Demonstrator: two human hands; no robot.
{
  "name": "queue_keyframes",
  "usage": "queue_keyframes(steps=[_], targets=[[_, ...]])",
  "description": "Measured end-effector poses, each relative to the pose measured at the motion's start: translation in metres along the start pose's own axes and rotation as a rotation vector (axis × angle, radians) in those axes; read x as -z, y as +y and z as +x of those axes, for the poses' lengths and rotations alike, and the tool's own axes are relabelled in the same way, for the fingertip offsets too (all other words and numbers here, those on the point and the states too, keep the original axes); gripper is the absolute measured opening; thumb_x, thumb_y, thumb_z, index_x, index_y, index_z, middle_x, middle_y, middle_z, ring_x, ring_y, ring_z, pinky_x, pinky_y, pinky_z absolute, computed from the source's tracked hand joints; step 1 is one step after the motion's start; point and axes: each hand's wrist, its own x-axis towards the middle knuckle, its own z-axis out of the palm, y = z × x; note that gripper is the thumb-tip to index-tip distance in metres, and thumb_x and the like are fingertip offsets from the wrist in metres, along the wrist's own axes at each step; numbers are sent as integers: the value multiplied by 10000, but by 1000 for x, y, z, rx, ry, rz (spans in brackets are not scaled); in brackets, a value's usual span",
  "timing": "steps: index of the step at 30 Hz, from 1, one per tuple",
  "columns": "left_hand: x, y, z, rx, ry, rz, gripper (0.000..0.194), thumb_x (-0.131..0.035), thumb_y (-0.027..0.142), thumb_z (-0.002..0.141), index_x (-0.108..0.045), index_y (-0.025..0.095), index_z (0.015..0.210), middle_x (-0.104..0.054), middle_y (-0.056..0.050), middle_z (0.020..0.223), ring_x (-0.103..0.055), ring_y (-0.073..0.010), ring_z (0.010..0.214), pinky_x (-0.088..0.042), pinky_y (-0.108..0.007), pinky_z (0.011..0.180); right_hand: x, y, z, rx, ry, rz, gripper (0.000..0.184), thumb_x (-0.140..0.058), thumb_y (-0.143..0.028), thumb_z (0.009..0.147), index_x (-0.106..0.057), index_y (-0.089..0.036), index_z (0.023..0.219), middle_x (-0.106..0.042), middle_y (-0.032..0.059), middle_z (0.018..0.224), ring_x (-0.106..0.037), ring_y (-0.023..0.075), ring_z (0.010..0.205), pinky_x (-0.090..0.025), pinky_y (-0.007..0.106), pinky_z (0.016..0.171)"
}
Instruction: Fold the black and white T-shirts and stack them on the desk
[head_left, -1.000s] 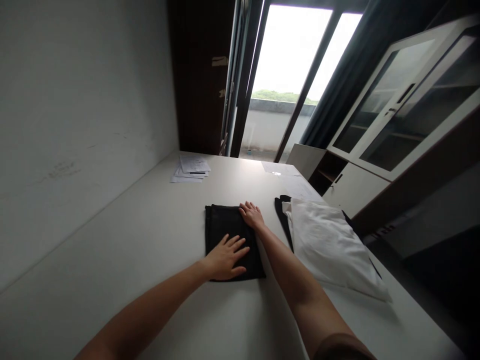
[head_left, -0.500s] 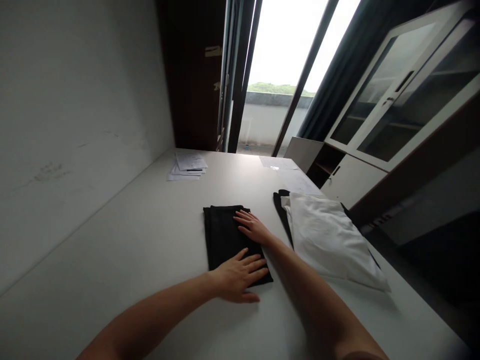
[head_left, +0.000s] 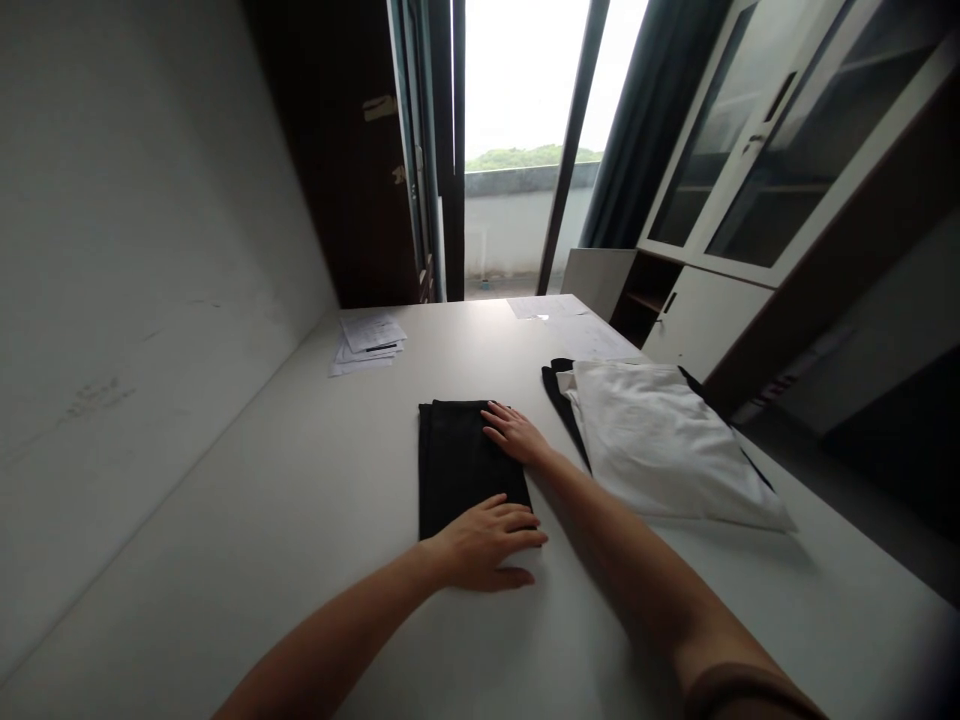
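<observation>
L hand (head_left: 486, 545): palm down, fingers spread & released, lying over the near R corner of the folded black cloth (head_left: 459, 465), tips abt at its R edge, thumb off the fabric & over the table (head_left: 315, 570). R hand (head_left: 516, 437): fingers straight, closer tog., also gripping nothing, laid on the cloth's far R part. Both look to touch the fabric; can't tell how hard they press. Flat palms, one near & one far, are prob. there to keep the layers smooth; a pinch wd likely raise a crease. Cloth runs under both sets of fingers & out to their L, prob. placed there for easy two-handed reach. R of the fingers, near but apart, a white cloth (head_left: 675, 440) lies over dark fabric (head_left: 561, 402), seemingly put aside to give the hands room. Well beyond the fingers, to the L, stacked papers (head_left: 367, 345); farther off past the R hand, loose sheets (head_left: 592, 338); cabinet (head_left: 705, 310) beyond, off R.
</observation>
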Motion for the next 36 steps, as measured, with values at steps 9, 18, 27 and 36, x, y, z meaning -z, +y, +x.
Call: queue_keyframes(steps=[9,18,27,36], targets=[[5,-77,-33,533,96,165,607,-410,577,1036,-394,318,1584,-289,-51,1688,-212,-290,1571,-157,-587,1270,8,-17,-11,29,212,1,478,-433,-449,1062,-593,-220,1450,-480,82,1573,-411,257,1477,-314,450,1231],[-3,-115,-43,740,107,244,651,-411,579,1027,-336,314,1617,-215,-37,1709,-155,-319,1584,-165,-612,1261,-14,-81,-29,95,96,-5,564,-433,-502,1049,-503,-215,1530,-406,102,1618,-320,278,1527,-220,500,1258],[-1,-114,-46,810,319,308,516,-485,428,1012,-530,253,1496,-400,-82,1633,-264,-323,1548,-130,-618,1265,-13,-68,-21,-65,128,-41,573,-410,-532,1051,-505,-229,1529,-402,83,1624,-275,267,1544,-219,476,1251],[-15,-87,-41,719,262,253,667,-489,571,991,-423,253,1573,-314,-93,1675,-248,-312,1557,-171,-583,1266,-4,-64,-28,34,229,-52,463,-396,-403,1066,-639,-189,1397,-585,91,1479,-431,242,1458,-277,424,1238]])
